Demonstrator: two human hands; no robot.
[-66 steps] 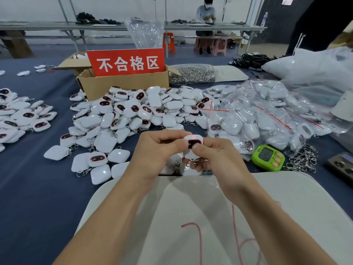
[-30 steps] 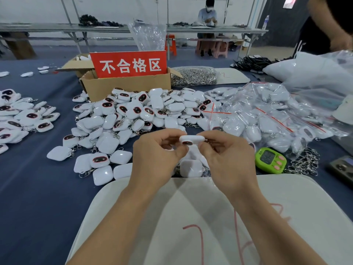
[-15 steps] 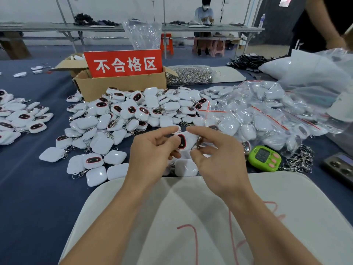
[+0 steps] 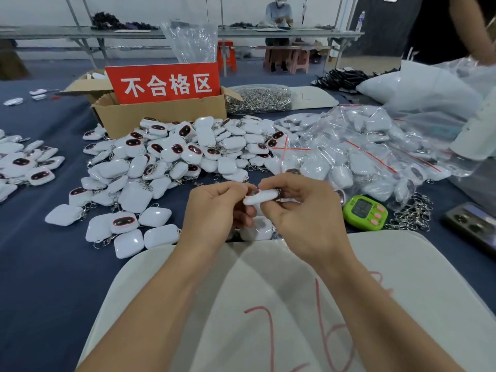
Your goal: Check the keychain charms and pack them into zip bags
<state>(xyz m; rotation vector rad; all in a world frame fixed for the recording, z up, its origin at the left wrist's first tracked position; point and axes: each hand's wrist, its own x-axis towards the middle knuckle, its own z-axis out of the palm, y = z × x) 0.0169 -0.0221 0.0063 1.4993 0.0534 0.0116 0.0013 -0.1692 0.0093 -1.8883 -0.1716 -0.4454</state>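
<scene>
The keychain charm [image 4: 259, 197] is a white one, seen in the head view held edge-on, with a sliver of its dark, red-rimmed face turned up and to the left. It is raised above the blue table cloth [image 4: 40, 277], in front of the person. The left hand [image 4: 214, 210] pinches its left end with curled fingertips. The right hand [image 4: 300, 216] grips its right end, fingers bent over the top and thumb underneath, so both hands are brought together and clamped on the one charm. A few more white charms lie on the cloth directly beneath the hands.

Behind the hands spreads a large pile of loose charms [image 4: 171, 157], some face up and some face down, with metal rings attached. A smaller heap [image 4: 24, 165] lies at the far left. To the right of the large pile sit the zip bags [image 4: 362, 157], clear with red seal lines and filled with charms. A cardboard box [image 4: 161, 114] stands behind the large pile, carrying a red sign [image 4: 166, 83] with white characters. Beside the box lies a clear bag of metal rings [image 4: 259, 99].

A green timer [image 4: 365, 212] rests near the right hand, with loose keyrings [image 4: 413, 213] just beyond it and a dark phone [image 4: 472, 224] at the right edge. Under the forearms lies a white pad [image 4: 268, 304] marked with red strokes.
</scene>
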